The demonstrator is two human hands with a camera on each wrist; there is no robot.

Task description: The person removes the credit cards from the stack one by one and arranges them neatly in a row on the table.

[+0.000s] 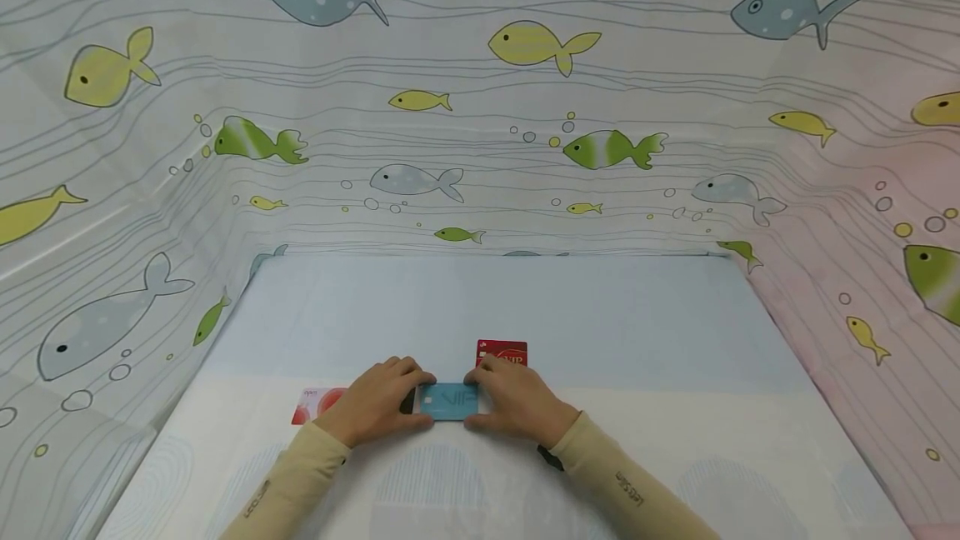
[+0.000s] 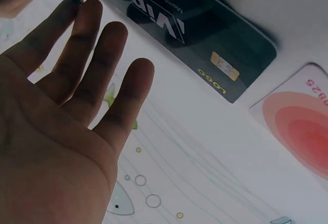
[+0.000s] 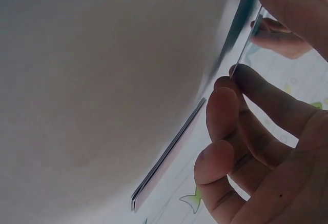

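A light blue VIP card (image 1: 448,402) with a chip is between both hands, just in front of the tabletop's middle. My left hand (image 1: 378,402) pinches its left end between thumb and fingertips; the other fingers are spread in the left wrist view. My right hand (image 1: 517,402) pinches the right end, and the right wrist view shows this card (image 3: 248,44) nearly edge-on. Beside the left hand lies a dark green VIP card (image 2: 200,34), mostly hidden in the head view. Behind the right hand is a red VIP card (image 1: 502,348), partly covered.
Left of the left hand lies a white card with red circles (image 1: 315,405), partly covered by that hand. The pale table (image 1: 637,323) is bounded by a fish-print sheet (image 1: 480,132) at the back and sides. In the right wrist view, thin stacked edges (image 3: 166,155) show below the hand.
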